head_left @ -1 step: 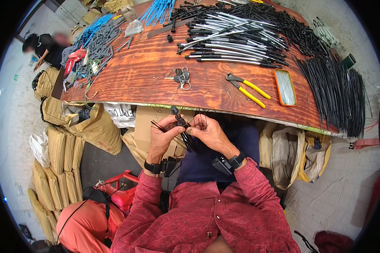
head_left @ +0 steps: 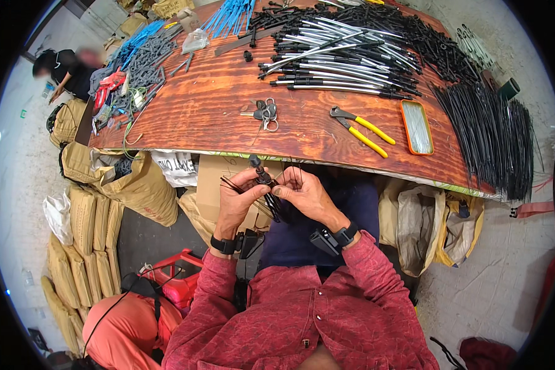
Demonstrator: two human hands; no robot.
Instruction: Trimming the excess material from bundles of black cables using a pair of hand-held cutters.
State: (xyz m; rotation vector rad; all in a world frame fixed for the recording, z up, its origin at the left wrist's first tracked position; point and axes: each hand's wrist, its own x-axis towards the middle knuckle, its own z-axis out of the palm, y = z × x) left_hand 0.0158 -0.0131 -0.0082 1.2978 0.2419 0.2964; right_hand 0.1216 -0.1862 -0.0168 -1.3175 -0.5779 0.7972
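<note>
In front of my chest, just off the table's near edge, my left hand [head_left: 233, 203] is closed around a black plastic fitting [head_left: 258, 168] with a knob-like top, held roughly upright. Thin black strands [head_left: 272, 209] stick out on both sides of it and hang below my fingers. My right hand [head_left: 311, 198] pinches at the lower part of the fitting, where the strands meet it. Some dark strands also show between the right fingers. What exactly sits between the fingertips is too small to make out.
On the wooden table [head_left: 203, 114] lie keys [head_left: 269, 113], yellow-handled end cutters [head_left: 367, 127], an orange-rimmed tin [head_left: 431, 139] of thin pins, silver-and-black rods [head_left: 345, 58] and black strands [head_left: 490, 135]. Grey parts [head_left: 148, 68] are heaped at left. Sacks [head_left: 132, 191] stand below; a person [head_left: 74, 71] is beyond.
</note>
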